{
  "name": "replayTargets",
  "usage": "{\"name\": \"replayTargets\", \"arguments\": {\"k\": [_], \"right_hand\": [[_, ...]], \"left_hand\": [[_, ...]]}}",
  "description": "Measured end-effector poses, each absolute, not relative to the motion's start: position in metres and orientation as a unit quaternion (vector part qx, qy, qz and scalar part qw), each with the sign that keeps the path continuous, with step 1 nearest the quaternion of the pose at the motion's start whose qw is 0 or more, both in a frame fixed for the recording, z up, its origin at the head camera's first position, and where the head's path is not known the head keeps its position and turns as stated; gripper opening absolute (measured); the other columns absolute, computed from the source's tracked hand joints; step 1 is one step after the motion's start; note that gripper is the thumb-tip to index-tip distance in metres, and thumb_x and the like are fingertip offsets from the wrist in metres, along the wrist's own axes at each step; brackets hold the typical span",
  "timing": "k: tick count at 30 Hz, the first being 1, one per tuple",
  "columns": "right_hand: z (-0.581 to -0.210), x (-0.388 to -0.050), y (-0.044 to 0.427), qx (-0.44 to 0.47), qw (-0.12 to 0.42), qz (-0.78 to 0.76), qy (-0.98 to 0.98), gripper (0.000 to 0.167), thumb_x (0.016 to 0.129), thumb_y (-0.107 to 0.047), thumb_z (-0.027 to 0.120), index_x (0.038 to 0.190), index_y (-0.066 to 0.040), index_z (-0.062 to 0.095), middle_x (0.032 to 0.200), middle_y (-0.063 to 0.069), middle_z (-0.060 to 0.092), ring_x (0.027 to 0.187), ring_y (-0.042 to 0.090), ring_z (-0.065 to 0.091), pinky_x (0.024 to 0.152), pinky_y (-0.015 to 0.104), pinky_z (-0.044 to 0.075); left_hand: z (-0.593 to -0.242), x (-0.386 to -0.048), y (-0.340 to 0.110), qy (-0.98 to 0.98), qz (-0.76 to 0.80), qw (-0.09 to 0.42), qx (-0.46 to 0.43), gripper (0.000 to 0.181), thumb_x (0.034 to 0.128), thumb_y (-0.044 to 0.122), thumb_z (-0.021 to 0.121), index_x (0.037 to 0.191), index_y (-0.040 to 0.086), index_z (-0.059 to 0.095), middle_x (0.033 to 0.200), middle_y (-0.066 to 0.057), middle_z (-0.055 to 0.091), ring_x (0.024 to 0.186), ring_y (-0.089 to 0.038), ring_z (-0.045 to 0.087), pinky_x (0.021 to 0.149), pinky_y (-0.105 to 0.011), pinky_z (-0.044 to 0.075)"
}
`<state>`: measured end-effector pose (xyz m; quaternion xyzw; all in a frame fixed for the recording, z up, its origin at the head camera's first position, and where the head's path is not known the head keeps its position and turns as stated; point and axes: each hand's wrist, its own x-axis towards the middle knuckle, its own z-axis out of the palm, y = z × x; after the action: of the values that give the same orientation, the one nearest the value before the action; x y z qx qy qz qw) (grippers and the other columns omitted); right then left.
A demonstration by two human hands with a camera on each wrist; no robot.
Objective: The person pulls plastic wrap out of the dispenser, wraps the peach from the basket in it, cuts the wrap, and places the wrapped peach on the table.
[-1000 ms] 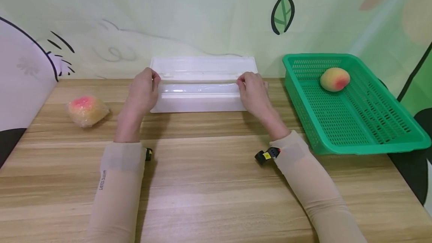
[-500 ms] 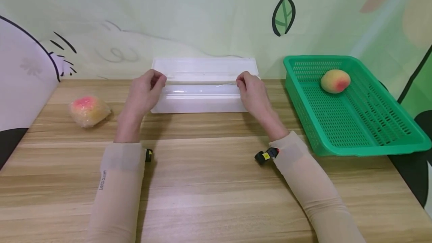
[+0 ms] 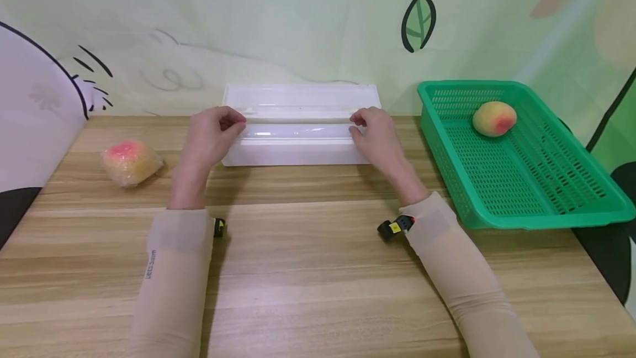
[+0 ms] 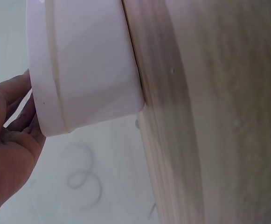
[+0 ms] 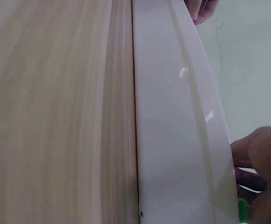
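Right hand (image 3: 376, 136) has parted thumb from forefinger at the box (image 3: 298, 154); whether the left hand (image 3: 206, 134) pinches anything is unclear.

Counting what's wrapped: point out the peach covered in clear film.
The peach on the table, left of the white box: crinkled clear film covers it; the other peach, in the green basket, looks bare.

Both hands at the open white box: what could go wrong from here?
1. Lost film edge: the right hand has thumb and fingers apart, with no film visible between them, so the free edge may fall back onto the film roll.
2. Lid drop: the raised lid stands behind the roll, near both hands; a bump might bring it down on the fingers.
3. Box shift: an uneven pull might slide the white box.
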<state>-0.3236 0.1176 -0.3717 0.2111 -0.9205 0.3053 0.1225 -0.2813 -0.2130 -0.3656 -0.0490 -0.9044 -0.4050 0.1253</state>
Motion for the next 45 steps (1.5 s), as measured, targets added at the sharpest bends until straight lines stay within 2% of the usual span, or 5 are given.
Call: {"name": "replayTargets", "arguments": {"k": [6,16,30,40,45], "right_hand": [[-0.367,-0.325,0.123,0.205,0.135,0.260,-0.934,0.014,0.098,-0.008,0.069,0.102,0.004,0.075,0.104,0.020,0.070,0.101,0.036,0.061,0.092,0.046,0.048],[-0.363,-0.323,0.128,0.227,0.118,0.172,-0.951,0.013,0.100,-0.006,0.066,0.104,0.004,0.074,0.101,0.018,0.071,0.096,0.034,0.064,0.087,0.043,0.052],[-0.364,-0.320,0.127,0.194,0.177,0.224,-0.939,0.014,0.104,-0.008,0.060,0.108,0.002,0.069,0.102,0.018,0.071,0.093,0.033,0.067,0.082,0.043,0.055],[-0.360,-0.317,0.128,0.226,0.243,0.256,-0.908,0.010,0.100,-0.001,0.064,0.104,0.005,0.071,0.098,0.020,0.073,0.089,0.035,0.069,0.081,0.044,0.055],[-0.356,-0.315,0.128,0.222,0.248,0.256,-0.907,0.011,0.101,-0.002,0.063,0.105,0.005,0.071,0.100,0.020,0.073,0.091,0.034,0.069,0.083,0.044,0.055]], "left_hand": [[-0.366,-0.281,-0.211,-0.903,-0.399,0.151,-0.047,0.013,0.1011,0.008,0.065,0.103,-0.002,0.073,0.097,-0.017,0.069,0.084,-0.026,0.058,0.075,-0.033,0.045],[-0.362,-0.279,-0.206,-0.899,-0.412,0.151,-0.008,0.016,0.1034,0.011,0.063,0.108,-0.001,0.071,0.101,-0.017,0.067,0.088,-0.027,0.056,0.075,-0.034,0.045],[-0.358,-0.280,-0.202,-0.891,-0.425,0.159,0.017,0.020,0.1047,0.016,0.062,0.111,-0.001,0.070,0.100,-0.015,0.065,0.086,-0.025,0.053,0.073,-0.032,0.044],[-0.352,-0.277,-0.201,-0.876,-0.443,0.189,0.027,0.019,0.1035,0.014,0.064,0.108,-0.002,0.071,0.097,-0.015,0.065,0.084,-0.021,0.053,0.071,-0.028,0.042],[-0.347,-0.273,-0.200,-0.874,-0.446,0.188,0.035,0.020,0.1042,0.016,0.063,0.110,-0.002,0.070,0.099,-0.014,0.064,0.085,-0.021,0.053,0.071,-0.028,0.043]]}}
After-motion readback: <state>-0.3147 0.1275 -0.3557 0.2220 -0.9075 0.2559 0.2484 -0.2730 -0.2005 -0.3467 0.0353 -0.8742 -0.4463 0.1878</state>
